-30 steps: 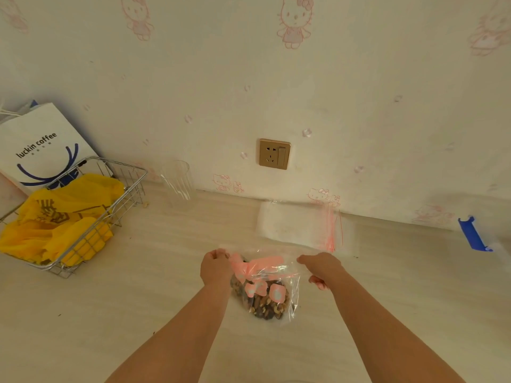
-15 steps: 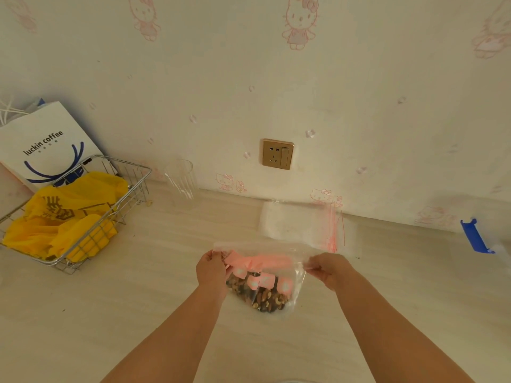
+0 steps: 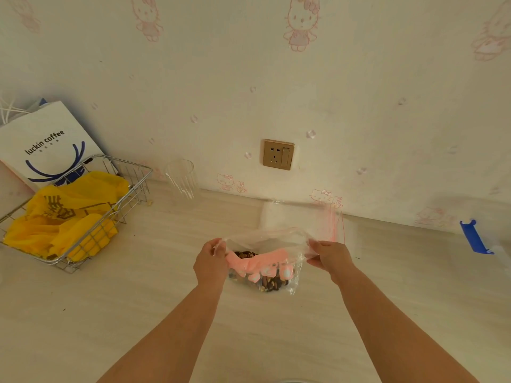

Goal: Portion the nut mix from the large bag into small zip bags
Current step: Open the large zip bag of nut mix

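A clear bag with pink print (image 3: 265,268) lies on the pale wooden counter, holding a dark nut mix (image 3: 269,283) in its lower part. My left hand (image 3: 210,261) pinches the left end of the bag's mouth. My right hand (image 3: 329,257) pinches the right end. Between them the mouth gapes open, and some nuts show inside near the left hand. Behind the bag, against the wall, lies a flat stack of empty small zip bags (image 3: 301,219) with red seal lines.
A wire basket (image 3: 132,189) with yellow plastic bags stands at the left, a white paper coffee bag (image 3: 44,145) behind it. A clear plastic cup (image 3: 181,178) stands by the wall. A blue clip (image 3: 472,237) lies at the right. A wall socket (image 3: 278,154) sits above.
Both hands have pulled the top of the nut bag apart and lifted it a little. The mouth, folded shut a second ago, now gapes open.
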